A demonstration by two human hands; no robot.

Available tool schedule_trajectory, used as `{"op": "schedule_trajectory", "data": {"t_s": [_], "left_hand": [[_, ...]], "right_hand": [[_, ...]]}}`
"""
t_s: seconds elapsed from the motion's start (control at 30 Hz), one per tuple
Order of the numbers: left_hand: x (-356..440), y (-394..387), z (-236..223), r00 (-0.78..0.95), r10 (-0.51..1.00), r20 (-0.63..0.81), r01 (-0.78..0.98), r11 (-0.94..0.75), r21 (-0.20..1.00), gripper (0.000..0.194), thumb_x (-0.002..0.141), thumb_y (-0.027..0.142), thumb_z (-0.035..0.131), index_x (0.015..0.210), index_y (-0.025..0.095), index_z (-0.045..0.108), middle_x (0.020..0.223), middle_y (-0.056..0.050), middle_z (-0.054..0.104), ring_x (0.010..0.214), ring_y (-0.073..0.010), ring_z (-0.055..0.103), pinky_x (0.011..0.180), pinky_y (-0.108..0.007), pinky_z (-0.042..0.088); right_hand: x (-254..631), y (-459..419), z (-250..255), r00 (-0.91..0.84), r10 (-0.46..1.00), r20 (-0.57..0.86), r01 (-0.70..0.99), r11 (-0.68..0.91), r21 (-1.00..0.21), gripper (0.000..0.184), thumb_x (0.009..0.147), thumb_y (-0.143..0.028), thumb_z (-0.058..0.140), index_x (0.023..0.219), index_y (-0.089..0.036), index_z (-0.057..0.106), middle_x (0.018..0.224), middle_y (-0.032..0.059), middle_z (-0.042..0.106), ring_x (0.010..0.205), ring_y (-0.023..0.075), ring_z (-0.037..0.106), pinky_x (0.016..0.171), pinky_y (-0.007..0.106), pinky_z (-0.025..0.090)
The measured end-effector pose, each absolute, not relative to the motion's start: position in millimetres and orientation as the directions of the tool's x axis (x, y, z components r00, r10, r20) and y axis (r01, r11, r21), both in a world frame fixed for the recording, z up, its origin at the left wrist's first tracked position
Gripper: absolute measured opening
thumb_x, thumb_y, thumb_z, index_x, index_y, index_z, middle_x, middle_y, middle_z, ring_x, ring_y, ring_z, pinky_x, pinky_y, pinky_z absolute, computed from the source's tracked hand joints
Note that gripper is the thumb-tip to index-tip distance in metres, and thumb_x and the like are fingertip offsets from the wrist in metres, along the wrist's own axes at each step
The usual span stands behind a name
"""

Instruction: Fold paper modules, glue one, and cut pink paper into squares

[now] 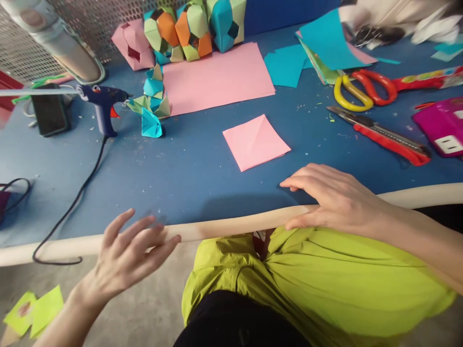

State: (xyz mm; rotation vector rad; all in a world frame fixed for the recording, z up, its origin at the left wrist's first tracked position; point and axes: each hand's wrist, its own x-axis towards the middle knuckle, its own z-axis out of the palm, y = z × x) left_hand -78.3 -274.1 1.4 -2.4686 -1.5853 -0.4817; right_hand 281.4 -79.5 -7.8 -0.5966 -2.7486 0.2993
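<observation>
A folded pink paper square [256,143] lies by itself on the blue table [188,178], with crease lines meeting near its middle. My right hand [333,197] is at the front edge of the table, below and right of that square, fingers apart and holding nothing. Over the pale table edge at the left, my left hand [132,253] hovers with its fingers spread, also bare. Farther back lies a large pink sheet [220,74]. Small folded teal and green paper pieces [152,123] sit at its left end.
A glue gun [103,103] with a trailing cord and a phone [49,113] lie left. Folded paper models [193,29] line the back. Scissors [361,91], a utility knife [383,135] and teal sheets [325,41] lie right. Yellow-green paper [47,311] is on the floor.
</observation>
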Motion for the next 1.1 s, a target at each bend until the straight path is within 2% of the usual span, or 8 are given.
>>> {"op": "schedule_trajectory", "data": {"t_s": [0.1, 0.4, 0.47, 0.53, 0.63, 0.7, 0.83, 1.1], "left_hand": [[-51, -285, -14, 0.538, 0.754, 0.377, 0.843, -0.470, -0.262, 0.037, 0.080, 0.004, 0.061, 0.114, 0.019, 0.065, 0.105, -0.007, 0.070, 0.131, -0.0217, 0.045, 0.117, -0.046, 0.018], [17, -248, -56, 0.491, 0.678, 0.546, 0.870, -0.419, -0.261, 0.041, 0.080, 0.011, 0.063, 0.120, 0.019, 0.062, 0.127, -0.010, 0.063, 0.141, -0.0256, 0.029, 0.117, -0.047, 0.007], [19, -251, -57, 0.535, 0.622, 0.572, 0.798, -0.595, -0.100, 0.039, 0.081, 0.012, 0.063, 0.119, 0.022, 0.062, 0.121, -0.008, 0.067, 0.132, -0.0227, 0.045, 0.116, -0.043, 0.016], [24, -262, -61, 0.559, 0.600, 0.572, 0.567, -0.780, 0.264, 0.038, 0.082, 0.014, 0.061, 0.118, 0.027, 0.062, 0.109, -0.004, 0.072, 0.112, -0.0180, 0.061, 0.107, -0.034, 0.036], [42, -272, -73, 0.191, 0.980, 0.061, 0.284, -0.115, 0.952, 0.030, 0.087, 0.021, 0.057, 0.116, 0.021, 0.063, 0.102, -0.010, 0.072, 0.094, -0.0212, 0.068, 0.083, -0.031, 0.052], [57, -268, -81, -0.098, 0.959, -0.264, -0.142, 0.249, 0.958, 0.030, 0.085, 0.035, 0.060, 0.108, 0.017, 0.066, 0.094, -0.012, 0.073, 0.090, -0.0247, 0.068, 0.079, -0.035, 0.054], [74, -247, -83, -0.388, 0.842, -0.376, -0.629, 0.056, 0.775, 0.042, 0.066, 0.037, 0.078, 0.102, 0.018, 0.069, 0.083, -0.007, 0.073, 0.099, -0.0270, 0.065, 0.093, -0.039, 0.047], [68, -229, -83, -0.274, 0.902, -0.334, -0.651, 0.082, 0.755, 0.051, 0.053, 0.046, 0.084, 0.095, 0.020, 0.072, 0.088, -0.008, 0.074, 0.107, -0.0338, 0.060, 0.101, -0.046, 0.041]], "right_hand": [[282, -78, -9, -0.873, 0.399, 0.279, 0.348, 0.912, -0.216, 0.058, 0.085, -0.068, 0.042, 0.104, -0.015, 0.055, 0.089, 0.0070, 0.063, 0.081, 0.0210, 0.058, 0.069, 0.032, 0.042], [270, -109, -7, -0.912, 0.084, 0.402, 0.164, 0.972, 0.170, 0.027, 0.088, -0.025, 0.057, 0.110, -0.008, 0.056, 0.097, 0.0118, 0.065, 0.086, 0.0240, 0.057, 0.074, 0.039, 0.044], [267, -112, -10, -0.924, 0.010, 0.383, 0.118, 0.959, 0.259, 0.028, 0.087, -0.016, 0.055, 0.113, -0.007, 0.055, 0.098, 0.0120, 0.065, 0.084, 0.0237, 0.057, 0.073, 0.040, 0.044], [266, -112, -13, -0.926, -0.003, 0.378, 0.106, 0.958, 0.267, 0.028, 0.087, -0.009, 0.050, 0.115, -0.006, 0.055, 0.097, 0.0124, 0.064, 0.083, 0.0233, 0.057, 0.073, 0.040, 0.044], [267, -112, -18, -0.930, 0.005, 0.368, 0.093, 0.971, 0.222, 0.032, 0.088, -0.008, 0.045, 0.119, -0.005, 0.055, 0.099, 0.0133, 0.063, 0.085, 0.0240, 0.057, 0.077, 0.042, 0.044], [266, -114, -21, -0.931, 0.014, 0.364, 0.097, 0.973, 0.212, 0.033, 0.090, -0.013, 0.048, 0.121, -0.005, 0.055, 0.099, 0.0121, 0.063, 0.086, 0.0245, 0.057, 0.080, 0.043, 0.043], [256, -118, -24, -0.900, 0.044, 0.434, 0.136, 0.974, 0.183, 0.029, 0.095, -0.023, 0.045, 0.117, -0.009, 0.059, 0.095, 0.0072, 0.065, 0.080, 0.0214, 0.057, 0.077, 0.041, 0.042], [242, -120, -12, -0.842, 0.120, 0.526, 0.216, 0.969, 0.124, 0.034, 0.100, -0.020, 0.029, 0.106, -0.015, 0.062, 0.086, 0.0033, 0.068, 0.078, 0.0174, 0.062, 0.076, 0.034, 0.045]]}}
